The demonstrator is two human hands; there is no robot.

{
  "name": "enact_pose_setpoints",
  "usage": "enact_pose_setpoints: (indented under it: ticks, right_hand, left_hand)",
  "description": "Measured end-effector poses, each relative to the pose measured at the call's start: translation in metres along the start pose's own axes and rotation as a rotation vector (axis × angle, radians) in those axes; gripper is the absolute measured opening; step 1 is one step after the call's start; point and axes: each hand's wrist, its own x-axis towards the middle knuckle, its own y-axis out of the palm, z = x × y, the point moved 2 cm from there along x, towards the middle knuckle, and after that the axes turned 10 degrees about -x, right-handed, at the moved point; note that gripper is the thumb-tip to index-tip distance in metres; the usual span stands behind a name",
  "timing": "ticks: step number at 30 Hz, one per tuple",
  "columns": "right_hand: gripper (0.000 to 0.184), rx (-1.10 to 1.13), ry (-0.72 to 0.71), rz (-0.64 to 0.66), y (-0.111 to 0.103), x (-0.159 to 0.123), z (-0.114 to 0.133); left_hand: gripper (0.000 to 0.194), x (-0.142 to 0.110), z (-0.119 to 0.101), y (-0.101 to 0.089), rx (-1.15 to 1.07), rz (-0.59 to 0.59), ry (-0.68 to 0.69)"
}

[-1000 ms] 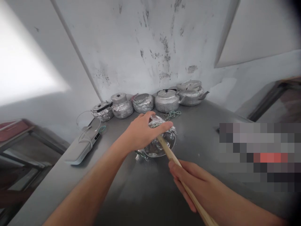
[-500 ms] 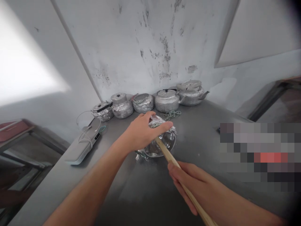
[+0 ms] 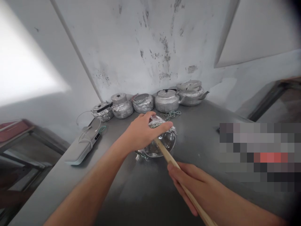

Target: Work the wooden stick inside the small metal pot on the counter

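Observation:
A silvery metal pot (image 3: 170, 142) with a round open mouth lies tilted on the grey table, its opening towards me. Patterned cord and crinkled, foil-like material (image 3: 142, 154) show at its edge. Gripping the pot from above and the left, my left hand (image 3: 145, 130) has its thumb across the upper side and hides much of it. My right hand (image 3: 185, 182) is closed around a pale wooden stick (image 3: 167, 155). The stick's far end reaches into the pot's mouth, where its tip is hidden behind my left hand.
Several silvery kettles (image 3: 167, 102) stand along the wall at the back. A bundle of patterned cord (image 3: 170, 115) lies before them. On the left side of the table (image 3: 141, 194) is a grey power bank (image 3: 82, 150) with a cable. A pixelated patch covers the right.
The wooden stick and my right hand have shifted slightly left, the stick's far end moving across the pot's mouth. My left hand and the pot hold still.

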Motion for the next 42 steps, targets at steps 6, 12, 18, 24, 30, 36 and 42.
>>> enact_pose_setpoints:
  ticks: [6,12,18,24,30,36,42]
  right_hand:
    - [0.056,-0.023,-0.020,0.010,-0.0005,0.0012,0.0015]
    - [0.054,-0.020,0.001,0.016,-0.0007,-0.0005,-0.0004]
    - [0.055,-0.010,-0.018,-0.015,0.0004,-0.0004,-0.0009]
    - [0.053,0.007,0.003,-0.007,-0.0028,-0.0012,0.0049]
    - [0.055,-0.014,0.039,0.015,-0.0015,-0.0015,0.0030]
    - [0.055,-0.057,0.022,0.005,0.0001,-0.0016,0.0006]
    - [0.054,-0.055,0.041,-0.011,-0.0018,-0.0027,0.0060]
  left_hand:
    - [0.091,-0.0003,0.0005,-0.0003,-0.002,0.001,-0.003]
    - [0.089,-0.0002,0.0008,0.0002,0.002,-0.003,0.004]
    - [0.092,-0.0001,0.0006,0.0003,0.002,0.002,0.000]
    - [0.089,-0.0003,0.0017,-0.0004,0.012,0.012,-0.008]
    - [0.090,-0.0001,0.0002,-0.0005,0.007,-0.005,0.001]
    - [0.092,0.0000,-0.0001,-0.0001,0.000,0.005,-0.009]
    - [0.089,0.0000,0.0011,-0.0001,0.005,0.001,-0.001]
